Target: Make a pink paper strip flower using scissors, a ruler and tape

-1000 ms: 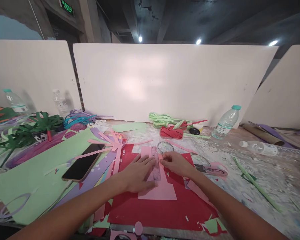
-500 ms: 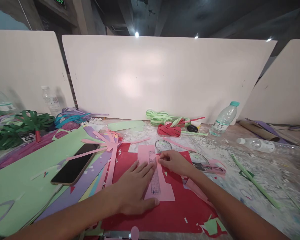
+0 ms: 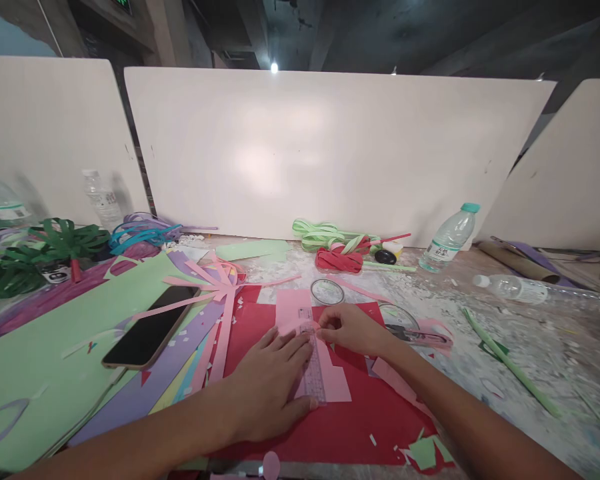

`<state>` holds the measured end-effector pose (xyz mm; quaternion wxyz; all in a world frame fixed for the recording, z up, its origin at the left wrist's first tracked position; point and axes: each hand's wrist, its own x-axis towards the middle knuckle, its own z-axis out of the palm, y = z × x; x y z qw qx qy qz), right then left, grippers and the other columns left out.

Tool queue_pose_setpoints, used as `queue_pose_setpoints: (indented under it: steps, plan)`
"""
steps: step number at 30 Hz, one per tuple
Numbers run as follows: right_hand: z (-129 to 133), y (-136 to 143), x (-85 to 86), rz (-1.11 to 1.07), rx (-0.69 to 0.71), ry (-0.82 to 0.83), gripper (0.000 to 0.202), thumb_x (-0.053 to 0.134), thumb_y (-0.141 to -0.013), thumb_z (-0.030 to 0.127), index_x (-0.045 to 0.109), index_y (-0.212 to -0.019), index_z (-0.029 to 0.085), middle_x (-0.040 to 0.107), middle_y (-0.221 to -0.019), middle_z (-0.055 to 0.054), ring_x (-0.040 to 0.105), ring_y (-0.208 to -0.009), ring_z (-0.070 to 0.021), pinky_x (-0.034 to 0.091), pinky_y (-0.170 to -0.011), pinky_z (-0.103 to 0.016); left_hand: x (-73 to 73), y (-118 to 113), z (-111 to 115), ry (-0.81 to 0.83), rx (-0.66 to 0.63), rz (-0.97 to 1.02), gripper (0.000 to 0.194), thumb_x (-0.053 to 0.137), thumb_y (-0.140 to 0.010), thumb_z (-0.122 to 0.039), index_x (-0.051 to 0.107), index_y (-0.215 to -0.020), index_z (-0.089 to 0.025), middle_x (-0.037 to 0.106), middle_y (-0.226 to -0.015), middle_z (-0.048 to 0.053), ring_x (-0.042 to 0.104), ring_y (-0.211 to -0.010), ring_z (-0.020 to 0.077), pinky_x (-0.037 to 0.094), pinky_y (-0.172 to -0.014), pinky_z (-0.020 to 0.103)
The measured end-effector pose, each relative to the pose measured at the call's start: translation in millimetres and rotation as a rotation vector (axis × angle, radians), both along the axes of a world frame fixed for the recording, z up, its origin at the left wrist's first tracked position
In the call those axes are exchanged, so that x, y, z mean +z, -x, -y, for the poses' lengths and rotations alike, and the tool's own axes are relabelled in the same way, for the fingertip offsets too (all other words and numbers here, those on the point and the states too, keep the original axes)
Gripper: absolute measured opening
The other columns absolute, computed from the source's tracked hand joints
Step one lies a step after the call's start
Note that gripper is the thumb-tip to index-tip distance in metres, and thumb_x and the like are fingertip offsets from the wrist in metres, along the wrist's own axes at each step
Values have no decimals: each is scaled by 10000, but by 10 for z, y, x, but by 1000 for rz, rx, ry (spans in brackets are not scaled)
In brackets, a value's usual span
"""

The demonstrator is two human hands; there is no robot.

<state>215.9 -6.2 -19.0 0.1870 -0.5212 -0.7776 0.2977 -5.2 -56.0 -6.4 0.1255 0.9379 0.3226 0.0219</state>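
My left hand (image 3: 275, 373) lies flat, fingers spread, on a clear ruler (image 3: 314, 380) and the pink paper (image 3: 337, 383) under it. My right hand (image 3: 347, 328) is closed in a pinch at the ruler's right side. Between its thumb and finger is a piece of the pink paper, folded or lifted against the ruler's edge; the exact grip is partly hidden. The pink paper rests on a large red sheet (image 3: 360, 433). Just beyond the hands lies a roll of clear tape (image 3: 312, 291).
To the left, a phone (image 3: 147, 333) lies on green sheets (image 3: 40, 347) beside a pink paper-strip star (image 3: 225, 287). Scissors (image 3: 415, 335) lie right of my right hand. A tilted water bottle (image 3: 450, 239) and a lying bottle (image 3: 520, 289) are further right. A white partition (image 3: 330, 147) stands behind.
The ruler has slid slightly toward me over the pink paper. My right hand's pinch has come a little nearer along the ruler's edge; my left hand stays flat, shifted slightly nearer.
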Motion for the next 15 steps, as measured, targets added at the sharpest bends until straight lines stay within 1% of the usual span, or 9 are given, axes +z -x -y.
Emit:
queue_pose_setpoints:
  steps: [3, 5, 7, 9, 11, 13, 15]
  plan:
    - [37, 56, -19, 22, -40, -54, 213, 536, -777, 270, 563, -587, 178, 606, -561, -2, 507, -529, -131, 341, -489, -233, 2, -1, -7, 10, 7, -16, 725, 338, -893, -571, 157, -1485, -194, 183, -1532, 108, 205, -1383, 345, 159, -1123, 515]
    - [72, 85, -17, 18, -54, -52, 189, 546, -767, 258, 571, -599, 175, 605, -574, -1, 508, -539, -128, 340, -490, -228, 0, -5, -4, 25, 13, -31, 739, 317, -896, -577, 142, -1487, -169, 208, -1522, 125, 173, -1387, 361, 143, -1118, 536]
    - [111, 95, 4, -13, -35, -21, 166, 545, -763, 248, 584, -621, 171, 606, -598, -1, 513, -557, -126, 342, -495, -221, -7, -9, 2, 31, 21, -19, 733, 309, -900, -569, 145, -1486, -160, 240, -1514, 129, 169, -1390, 355, 125, -1122, 540]
    - [146, 84, 35, -43, 2, 24, 152, 533, -767, 241, 591, -646, 169, 605, -618, 1, 513, -568, -122, 345, -498, -215, -15, -11, 7, 26, 24, 15, 724, 337, -895, -553, 159, -1483, -170, 284, -1502, 116, 202, -1383, 340, 127, -1129, 528]
    - [167, 62, 58, -34, 25, 34, 126, 535, -761, 235, 601, -676, 170, 610, -646, 1, 515, -581, -122, 356, -509, -214, -19, -13, 9, 23, 31, 46, 712, 368, -885, -540, 181, -1478, -194, 325, -1486, 94, 238, -1369, 327, 137, -1134, 514]
    - [173, 45, 61, 15, 24, 0, 86, 557, -739, 223, 616, -704, 172, 624, -683, -5, 526, -609, -131, 370, -535, -221, -21, -14, 4, 20, 40, 64, 708, 392, -872, -541, 205, -1471, -212, 370, -1459, 83, 270, -1350, 326, 149, -1132, 511]
    - [178, 45, 45, 63, 11, -44, 68, 563, -722, 196, 622, -698, 172, 627, -696, -12, 533, -625, -139, 374, -553, -229, -26, -15, -8, 10, 45, 67, 702, 416, -855, -552, 260, -1451, -217, 414, -1424, 82, 303, -1324, 330, 157, -1128, 514]
